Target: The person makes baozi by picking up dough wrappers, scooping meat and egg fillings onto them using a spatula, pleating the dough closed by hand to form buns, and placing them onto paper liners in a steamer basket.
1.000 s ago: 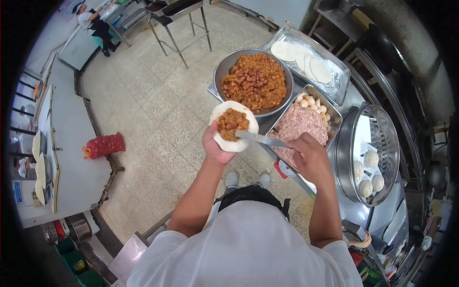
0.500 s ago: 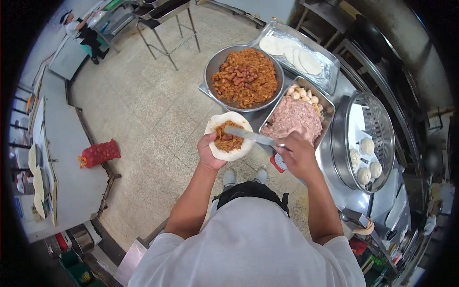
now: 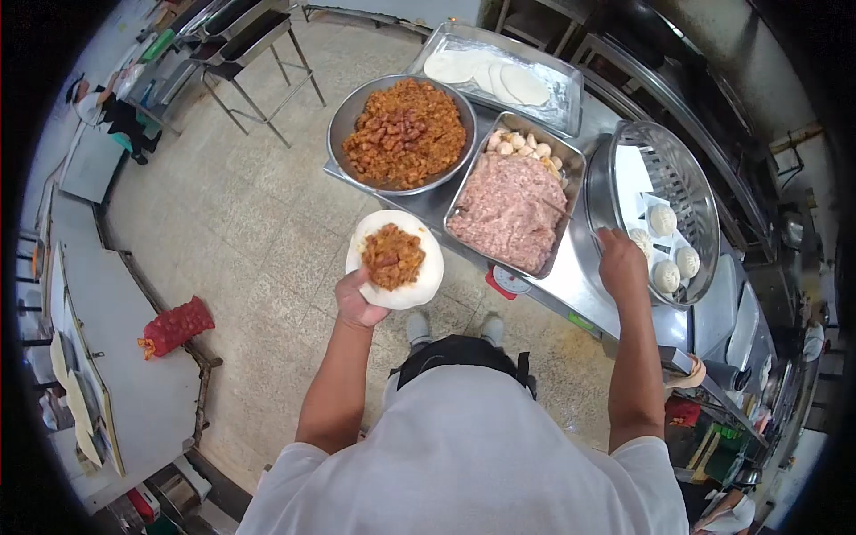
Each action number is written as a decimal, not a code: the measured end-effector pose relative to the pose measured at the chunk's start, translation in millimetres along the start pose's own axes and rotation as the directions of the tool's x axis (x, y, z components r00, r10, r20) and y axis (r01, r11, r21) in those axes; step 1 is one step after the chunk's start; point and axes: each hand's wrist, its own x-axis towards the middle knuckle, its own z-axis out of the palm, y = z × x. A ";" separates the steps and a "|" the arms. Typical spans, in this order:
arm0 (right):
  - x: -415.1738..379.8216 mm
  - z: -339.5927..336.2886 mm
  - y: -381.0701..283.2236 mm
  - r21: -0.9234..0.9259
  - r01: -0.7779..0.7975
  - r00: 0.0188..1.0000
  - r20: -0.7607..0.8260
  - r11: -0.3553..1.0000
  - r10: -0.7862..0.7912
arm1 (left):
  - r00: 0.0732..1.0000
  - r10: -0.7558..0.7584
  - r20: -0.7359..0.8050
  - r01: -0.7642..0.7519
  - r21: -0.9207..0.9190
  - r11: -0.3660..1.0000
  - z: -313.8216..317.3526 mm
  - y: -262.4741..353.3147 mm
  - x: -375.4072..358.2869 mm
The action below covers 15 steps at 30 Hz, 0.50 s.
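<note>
My left hand (image 3: 361, 301) holds a round white dough wrapper (image 3: 426, 283) from below, with the thumb over its near edge. A mound of orange-brown chopped filling (image 3: 392, 257) lies in its middle. My right hand (image 3: 624, 267) is above the steel table, between the meat tray and the steamer, fingers slightly apart and nothing visible in them. The rectangular tray (image 3: 464, 234) holds pink minced meat (image 3: 513, 209) and pale round pieces (image 3: 524, 144). A thin metal handle (image 3: 558, 208) shows at the meat's right side.
A steel bowl (image 3: 335, 147) of orange-brown filling stands at the table's left corner. Behind it, a tray (image 3: 571, 94) holds flat dough rounds (image 3: 486, 73). Several buns (image 3: 662, 220) sit in the steamer (image 3: 609, 192). A red scale (image 3: 508, 282) is under the meat tray. A co-worker (image 3: 111, 111) stands far left.
My right hand has let go of the metal spatula and moved right, away from the wrapper. My left hand still holds the filled wrapper. The whole view has shifted.
</note>
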 end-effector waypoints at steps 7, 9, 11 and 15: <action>26.1 19.3 26.5 0.032 0.253 0.959 0.126 0.967 -0.255 | 0.996 -0.078 -0.047 0.071 -0.130 0.989 -11.7 -60.7 -5.2; 22.8 28.1 36.0 0.061 0.307 0.946 0.088 0.950 -0.311 | 0.988 -0.140 -0.058 0.128 -0.180 0.975 -10.0 -75.3 -8.0; 20.4 27.1 34.2 0.059 0.304 0.939 0.149 0.951 -0.310 | 0.984 -0.139 -0.114 0.121 -0.156 0.980 -3.1 -90.4 -6.1; 14.3 31.8 37.8 0.134 0.362 0.920 0.106 0.923 -0.376 | 0.970 -0.174 -0.168 0.148 -0.156 0.976 -1.6 -108.2 -7.1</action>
